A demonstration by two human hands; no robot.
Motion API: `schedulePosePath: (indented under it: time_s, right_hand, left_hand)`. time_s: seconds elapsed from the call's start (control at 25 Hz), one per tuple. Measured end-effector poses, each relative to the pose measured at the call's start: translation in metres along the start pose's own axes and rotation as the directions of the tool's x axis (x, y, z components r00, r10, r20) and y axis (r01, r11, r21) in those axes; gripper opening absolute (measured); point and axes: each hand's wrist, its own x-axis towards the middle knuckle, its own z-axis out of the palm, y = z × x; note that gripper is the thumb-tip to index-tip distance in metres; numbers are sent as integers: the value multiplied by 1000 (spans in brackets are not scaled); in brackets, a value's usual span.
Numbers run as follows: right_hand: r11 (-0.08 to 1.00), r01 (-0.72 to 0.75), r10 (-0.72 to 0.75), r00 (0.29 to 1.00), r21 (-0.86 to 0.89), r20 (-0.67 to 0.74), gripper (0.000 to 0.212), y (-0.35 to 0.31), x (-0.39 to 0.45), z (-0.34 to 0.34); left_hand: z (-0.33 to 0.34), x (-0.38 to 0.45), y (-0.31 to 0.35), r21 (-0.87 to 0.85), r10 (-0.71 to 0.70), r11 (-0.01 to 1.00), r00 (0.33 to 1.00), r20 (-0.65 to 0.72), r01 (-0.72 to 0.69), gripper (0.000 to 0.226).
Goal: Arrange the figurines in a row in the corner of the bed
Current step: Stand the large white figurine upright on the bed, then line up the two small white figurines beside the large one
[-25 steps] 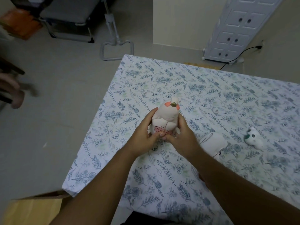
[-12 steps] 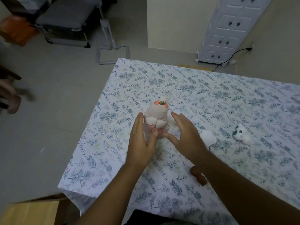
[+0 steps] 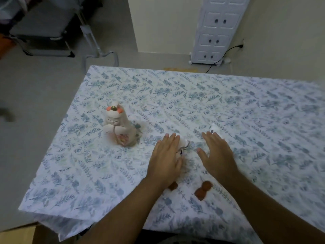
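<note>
1. Standing upright on the floral bedsheet (image 3: 228,106), the tall cream figurine (image 3: 119,128) with orange ears sits toward the bed's left corner, apart from both hands.
2. The left hand (image 3: 165,159) hovers flat, fingers extended and held together, holding nothing; a small white figurine (image 3: 183,147) lies partly hidden just beside its fingertips.
3. The right hand (image 3: 218,154) is spread open, palm down, thumb out, empty.
4. A second white figurine (image 3: 214,129) peeks out just beyond the right fingertips; whether they touch cannot be told.
5. Two small reddish-brown figurines (image 3: 202,190) lie on the sheet between the forearms, one partly under the left wrist.
</note>
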Motion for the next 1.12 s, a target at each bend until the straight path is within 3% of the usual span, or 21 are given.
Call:
schedulePosePath:
  time_s: [0.2, 0.4, 0.6, 0.68, 0.76, 0.88, 1.12]
  right_hand:
    - [975, -163, 164, 986, 150, 10, 66, 41, 29, -6]
    - [916, -285, 266, 958, 282, 105, 76, 55, 62, 2]
    - [921, -242, 232, 970, 305, 69, 75, 48, 64, 9]
    - [935, -199, 186, 980, 295, 70, 74, 37, 61, 6]
    - [935, -171, 156, 985, 311, 73, 72, 22, 56, 7]
    - [977, -67, 53, 996, 204, 72, 71, -3, 49, 14]
    - [997, -40, 46, 994, -62, 98, 67, -36, 50, 33]
  left_hand:
    - [34, 24, 7, 195, -51, 980, 991, 126, 25, 80]
    - [42, 33, 4, 203, -195, 965, 973, 126, 167, 106]
    - [42, 37, -7, 210, -170, 966, 983, 62, 154, 101]
    - [38, 37, -11, 146, -168, 977, 984, 58, 158, 99]
    - [27, 37, -18, -29, -202, 979, 979, 30, 202, 91]
    - [14, 47, -30, -320, -302, 896, 951, 64, 306, 81]
    - [18, 48, -48, -409, -296, 862, 953, 73, 299, 76]
